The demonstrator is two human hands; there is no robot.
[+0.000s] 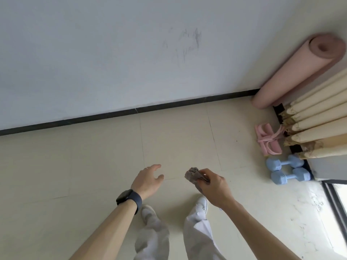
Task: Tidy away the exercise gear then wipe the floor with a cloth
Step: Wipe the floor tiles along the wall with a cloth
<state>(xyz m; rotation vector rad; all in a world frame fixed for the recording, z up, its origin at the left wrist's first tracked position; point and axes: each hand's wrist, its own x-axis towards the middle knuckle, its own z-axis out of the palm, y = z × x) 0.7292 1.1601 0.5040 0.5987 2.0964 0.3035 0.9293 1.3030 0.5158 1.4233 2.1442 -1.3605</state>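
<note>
Cream floor point(178, 139) lies before us. The pink mat point(293, 72) and blue dumbbells point(287, 169) sit far right. Our left hand point(148, 179) hangs spread, and our right hand point(214, 186) pinches the bunched cloth point(193, 176). We should flatten it first, then crouch and press.

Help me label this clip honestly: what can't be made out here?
Head view:
Cloth: bunched in the right hand; fingers cover much of it.
Pink strap gear: partly under the curtain; type unclear.
Rolled mat: one side behind the curtain.
</note>
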